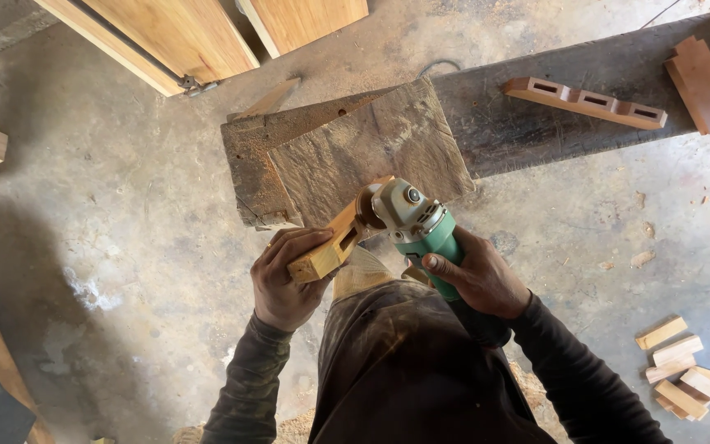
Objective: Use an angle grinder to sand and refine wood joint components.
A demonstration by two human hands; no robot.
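The person stands over a rough wooden block [347, 156] that serves as a worktop, and both arms reach forward with bent elbows. The left hand [285, 275] is curled tight around the near end of a small wood piece [330, 247] with a slot cut in it. The thumb lies on top and the fingers wrap under it. The piece points up and away, and its far end rests at the near edge of the block.

The right hand [478, 275] is closed around the green body of an angle grinder [417, 222]. The thumb lies along the side of the tool, and the wrist bends inward. The grinder's round brown disc [367, 205] touches the upper part of the wood piece, just above the slot.

Behind the block, a long dark plank [536, 99] runs off to the right. A reddish wood strip [585, 103] with three slots lies on it. Near the person's right arm, a little pile of short wood pieces [684, 370] sits on the dusty concrete floor [125, 247]. Pale wooden boards [174, 37] lean at the top of the view.
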